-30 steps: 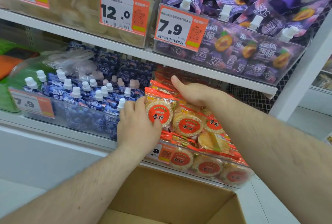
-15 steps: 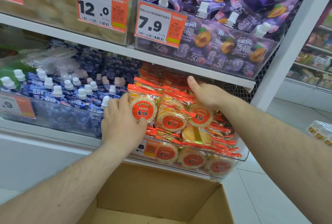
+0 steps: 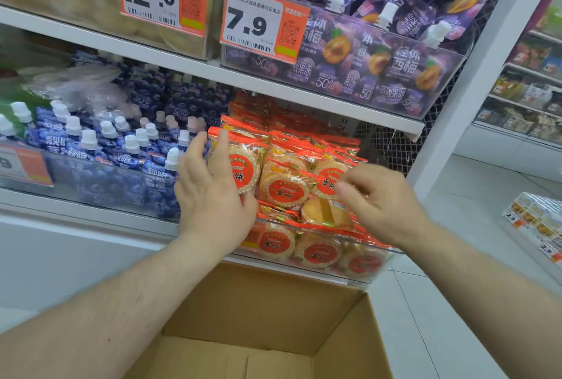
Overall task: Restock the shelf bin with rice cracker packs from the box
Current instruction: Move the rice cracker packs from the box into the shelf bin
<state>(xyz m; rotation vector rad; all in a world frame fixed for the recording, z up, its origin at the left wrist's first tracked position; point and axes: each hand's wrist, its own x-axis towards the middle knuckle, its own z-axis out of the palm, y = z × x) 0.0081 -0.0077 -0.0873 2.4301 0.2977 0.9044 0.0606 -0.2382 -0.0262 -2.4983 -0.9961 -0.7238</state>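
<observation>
The right hand [image 3: 381, 205] has pulled back off the cracker packs [image 3: 286, 177] and now hovers in front of them, fingers loosely curled, holding nothing. The left hand [image 3: 213, 190] stays against the leftmost pack, fingers spread. The packs fill a clear bin [image 3: 374, 272] on the shelf. Left of it, a bin holds blue pouches [image 3: 121, 147]. Below, the box [image 3: 267, 311] stands open.
</observation>
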